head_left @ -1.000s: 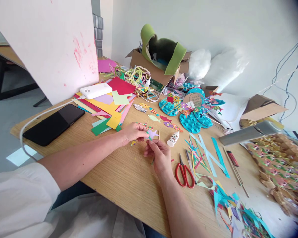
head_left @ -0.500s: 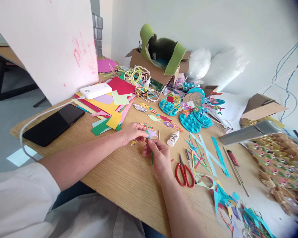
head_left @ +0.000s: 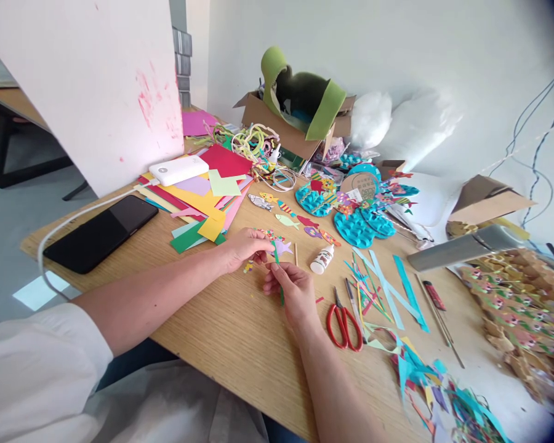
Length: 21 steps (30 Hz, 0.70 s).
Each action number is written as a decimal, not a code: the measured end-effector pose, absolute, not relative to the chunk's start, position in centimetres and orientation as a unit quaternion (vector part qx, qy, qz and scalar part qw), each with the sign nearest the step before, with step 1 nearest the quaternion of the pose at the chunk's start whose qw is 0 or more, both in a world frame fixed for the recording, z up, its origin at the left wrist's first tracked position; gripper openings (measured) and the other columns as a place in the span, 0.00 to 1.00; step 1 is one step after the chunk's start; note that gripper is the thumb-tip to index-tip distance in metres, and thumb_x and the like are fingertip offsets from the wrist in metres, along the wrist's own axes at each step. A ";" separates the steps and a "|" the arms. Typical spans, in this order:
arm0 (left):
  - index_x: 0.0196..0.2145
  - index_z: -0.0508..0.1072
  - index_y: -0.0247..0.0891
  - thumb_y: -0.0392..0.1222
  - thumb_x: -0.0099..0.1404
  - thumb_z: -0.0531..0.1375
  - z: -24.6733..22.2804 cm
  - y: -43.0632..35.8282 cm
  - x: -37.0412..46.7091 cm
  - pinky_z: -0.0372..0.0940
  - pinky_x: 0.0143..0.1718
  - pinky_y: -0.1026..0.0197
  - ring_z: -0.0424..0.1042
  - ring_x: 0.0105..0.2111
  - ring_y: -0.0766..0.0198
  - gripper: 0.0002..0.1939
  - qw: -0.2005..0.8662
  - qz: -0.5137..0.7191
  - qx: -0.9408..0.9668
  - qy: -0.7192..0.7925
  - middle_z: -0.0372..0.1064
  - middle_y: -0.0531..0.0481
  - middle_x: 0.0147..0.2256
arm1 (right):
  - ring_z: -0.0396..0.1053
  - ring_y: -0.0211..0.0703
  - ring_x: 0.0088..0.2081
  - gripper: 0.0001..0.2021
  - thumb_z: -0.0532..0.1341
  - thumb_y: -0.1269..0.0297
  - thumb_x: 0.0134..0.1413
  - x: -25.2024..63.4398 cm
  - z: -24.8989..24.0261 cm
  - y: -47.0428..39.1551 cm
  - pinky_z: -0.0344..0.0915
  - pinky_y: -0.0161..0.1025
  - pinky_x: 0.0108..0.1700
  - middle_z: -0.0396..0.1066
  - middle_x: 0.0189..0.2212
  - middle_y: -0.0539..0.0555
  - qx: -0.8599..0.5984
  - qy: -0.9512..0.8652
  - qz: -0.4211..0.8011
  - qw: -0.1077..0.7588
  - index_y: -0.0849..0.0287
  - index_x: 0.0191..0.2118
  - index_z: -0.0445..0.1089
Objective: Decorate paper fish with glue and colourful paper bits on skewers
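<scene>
Here, both hands meet over the light brown wooden table (head_left: pixel 231 326), close together, maybe because the paper bits are so small. The left hand (head_left: pixel 247 249) has its thumb and first finger pressed together, and they seem to pinch the light purple paper fish (head_left: pixel 283 247) at its left side, by the top end of the thin green paper strip (head_left: pixel 277 255). The fish's tail points away from that hand, so the fingers don't hide it. The right hand (head_left: pixel 296 292) pinches the green strip lower down between thumb and finger, with the other fingers curled in. The strip runs down across the fish's side and past the right hand — held at two spots, it is likely easier to line up. I cannot tell if it is stuck to the fish. The small white glue bottle (head_left: pixel 322 259) is just beside the right hand, which looks handy for a quick grab. The red-handled metal scissors (head_left: pixel 344 326) lie with their handles toward the person, perhaps so they are easy to pick up. Thin colored paper strips (head_left: pixel 369 289) lie past them in a loose pile. Farther back, small bright paper fish (head_left: pixel 286 220) lie flat and mostly apart, maybe so they don't get bent or mixed up.
</scene>
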<state>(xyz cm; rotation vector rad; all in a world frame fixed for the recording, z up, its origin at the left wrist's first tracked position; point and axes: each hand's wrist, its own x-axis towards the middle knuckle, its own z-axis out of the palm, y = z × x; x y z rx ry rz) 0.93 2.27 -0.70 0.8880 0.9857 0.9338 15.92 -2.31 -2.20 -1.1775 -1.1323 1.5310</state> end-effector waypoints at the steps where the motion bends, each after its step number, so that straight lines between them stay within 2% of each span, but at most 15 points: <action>1: 0.18 0.70 0.34 0.36 0.48 0.63 -0.7 2.3 0.9 0.56 0.20 0.69 0.63 0.18 0.71 0.06 0.688 0.419 0.396 0.441 0.63 0.53 0.16 | 0.68 0.36 0.18 0.18 0.70 0.49 0.41 15.9 -2.2 -2.3 0.65 0.34 0.22 0.72 0.20 0.50 -0.472 -0.455 0.616 0.435 0.62 0.28 0.73; 7: 0.18 0.70 0.34 0.35 0.48 0.64 -0.9 2.4 0.9 0.58 0.20 0.69 0.63 0.19 0.71 0.06 0.680 0.428 0.397 0.443 0.64 0.52 0.16 | 0.69 0.36 0.19 0.19 0.69 0.49 0.44 16.0 -2.2 -2.3 0.66 0.34 0.22 0.73 0.21 0.51 -0.463 -0.453 0.627 0.433 0.62 0.30 0.73; 13: 0.19 0.72 0.34 0.34 0.50 0.63 -1.1 2.6 0.8 0.59 0.21 0.70 0.64 0.19 0.72 0.04 0.676 0.452 0.375 0.444 0.65 0.53 0.18 | 0.68 0.36 0.19 0.21 0.70 0.47 0.40 16.0 -2.1 -2.3 0.67 0.34 0.22 0.73 0.21 0.51 -0.479 -0.457 0.631 0.404 0.62 0.28 0.73; 18: 0.24 0.75 0.32 0.37 0.49 0.63 -0.8 2.6 0.5 0.59 0.21 0.70 0.64 0.20 0.72 0.05 0.688 0.454 0.365 0.433 0.71 0.49 0.23 | 0.69 0.35 0.19 0.21 0.68 0.44 0.42 15.8 -2.1 -2.6 0.67 0.33 0.23 0.72 0.20 0.51 -0.471 -0.484 0.634 0.377 0.61 0.27 0.72; 21: 0.24 0.75 0.32 0.38 0.49 0.64 -0.7 2.6 0.3 0.59 0.22 0.70 0.65 0.20 0.72 0.06 0.688 0.457 0.365 0.429 0.72 0.48 0.24 | 0.69 0.34 0.20 0.23 0.66 0.41 0.43 15.8 -2.2 -2.7 0.67 0.32 0.24 0.72 0.20 0.51 -0.460 -0.503 0.641 0.353 0.62 0.26 0.71</action>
